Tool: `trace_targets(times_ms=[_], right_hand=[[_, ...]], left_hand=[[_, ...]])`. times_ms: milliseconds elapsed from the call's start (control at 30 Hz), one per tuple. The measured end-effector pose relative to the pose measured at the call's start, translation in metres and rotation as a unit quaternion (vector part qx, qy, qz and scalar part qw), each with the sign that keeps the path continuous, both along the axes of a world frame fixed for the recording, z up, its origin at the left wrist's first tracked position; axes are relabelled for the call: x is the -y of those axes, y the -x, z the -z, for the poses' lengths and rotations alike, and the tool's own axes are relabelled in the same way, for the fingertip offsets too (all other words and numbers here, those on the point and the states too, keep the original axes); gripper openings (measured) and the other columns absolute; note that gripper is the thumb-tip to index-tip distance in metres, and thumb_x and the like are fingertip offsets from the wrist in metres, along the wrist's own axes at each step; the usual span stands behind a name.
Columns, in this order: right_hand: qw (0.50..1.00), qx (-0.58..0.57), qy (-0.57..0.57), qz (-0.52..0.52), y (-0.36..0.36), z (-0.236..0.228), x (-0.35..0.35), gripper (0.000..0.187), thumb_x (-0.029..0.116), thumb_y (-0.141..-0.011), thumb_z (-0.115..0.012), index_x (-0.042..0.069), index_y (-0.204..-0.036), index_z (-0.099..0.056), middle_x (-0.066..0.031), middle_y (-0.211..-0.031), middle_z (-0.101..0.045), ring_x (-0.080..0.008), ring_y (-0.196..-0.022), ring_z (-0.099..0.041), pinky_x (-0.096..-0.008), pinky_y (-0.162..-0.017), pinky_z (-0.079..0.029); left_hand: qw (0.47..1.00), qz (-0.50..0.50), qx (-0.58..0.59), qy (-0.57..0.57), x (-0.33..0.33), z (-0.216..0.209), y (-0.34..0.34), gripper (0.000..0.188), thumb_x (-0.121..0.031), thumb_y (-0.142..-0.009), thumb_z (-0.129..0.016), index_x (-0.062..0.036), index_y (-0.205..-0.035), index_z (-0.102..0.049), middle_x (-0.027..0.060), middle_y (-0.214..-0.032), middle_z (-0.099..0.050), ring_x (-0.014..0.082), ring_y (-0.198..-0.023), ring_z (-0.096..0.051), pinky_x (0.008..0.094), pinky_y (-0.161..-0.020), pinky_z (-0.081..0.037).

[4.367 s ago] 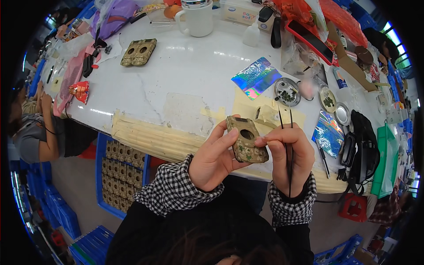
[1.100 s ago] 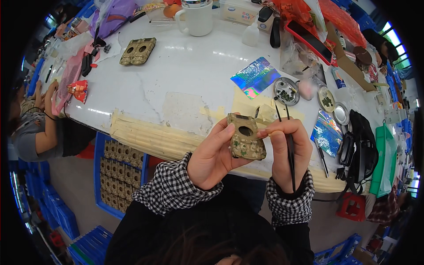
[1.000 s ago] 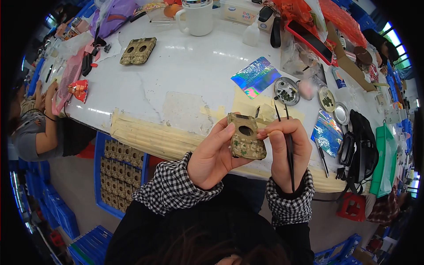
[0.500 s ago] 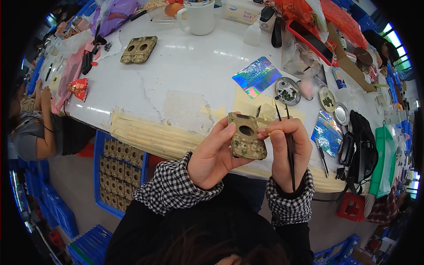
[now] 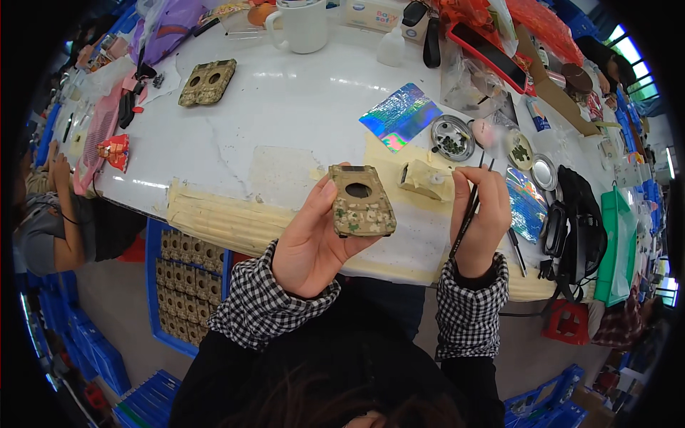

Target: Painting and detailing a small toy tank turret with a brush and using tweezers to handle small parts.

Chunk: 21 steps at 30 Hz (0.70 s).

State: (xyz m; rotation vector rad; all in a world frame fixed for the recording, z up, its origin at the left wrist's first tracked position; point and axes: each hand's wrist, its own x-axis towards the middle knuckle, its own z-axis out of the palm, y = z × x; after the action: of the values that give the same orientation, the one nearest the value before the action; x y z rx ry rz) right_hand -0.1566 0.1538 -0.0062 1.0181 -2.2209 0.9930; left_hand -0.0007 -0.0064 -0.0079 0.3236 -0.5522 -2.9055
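Camouflage casing point(image 5: 364, 211) is being gripped by left hand point(image 5: 307, 248), right hand point(image 5: 485, 217) (near cream block point(image 5: 424, 182)) holding black tweezers point(image 5: 463, 230).

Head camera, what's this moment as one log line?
left hand: holds camo shell | right hand: holds tweezers, beside yellowish block

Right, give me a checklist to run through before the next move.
1. Camouflage shell in the left hand: ok, held at its left side.
2. Shell's round hole uncovered: ok.
3. Tweezers in the right hand: ok, tips apart.
4. Right fingertips clear of the taped block: cannot tell, they are right beside it.
5. Small piece in the right fingertips' grip: cannot tell, too small.
6. Dark bits in the round dish: ok.
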Motion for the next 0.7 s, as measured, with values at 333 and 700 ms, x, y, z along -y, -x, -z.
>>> trace_targets(times_ms=[333,700], right_hand=[[0.966,0.217,0.065,-0.126,-0.02,-0.002,-0.043,0.052,0.039,-0.096,-0.052,-0.004,-0.126,-0.05,-0.02,-0.105,-0.062,-0.0286,-0.101,-0.061,-0.0378,-0.091,-0.044],[0.881,0.411,0.018,-0.233,-0.04,0.018,-0.089,0.023,-0.003,-0.083,-0.068,-0.007,-0.105,-0.062,-0.0122,-0.092,-0.068,-0.018,-0.094,-0.066,-0.0262,-0.082,-0.051]], left_hand=[[0.998,-0.027,-0.035,-0.038,0.008,0.009,-0.008,0.047,-0.03,-0.104,-0.03,-0.0045,-0.143,-0.028,0.0282,-0.139,-0.038,0.0372,-0.119,-0.053,0.0438,-0.1,-0.051],[1.0,-0.01,-0.02,-0.021,-0.001,0.009,0.0,0.048,-0.031,-0.104,-0.029,-0.0035,-0.143,-0.028,0.0283,-0.139,-0.038,0.0372,-0.12,-0.052,0.0438,-0.099,-0.051]])
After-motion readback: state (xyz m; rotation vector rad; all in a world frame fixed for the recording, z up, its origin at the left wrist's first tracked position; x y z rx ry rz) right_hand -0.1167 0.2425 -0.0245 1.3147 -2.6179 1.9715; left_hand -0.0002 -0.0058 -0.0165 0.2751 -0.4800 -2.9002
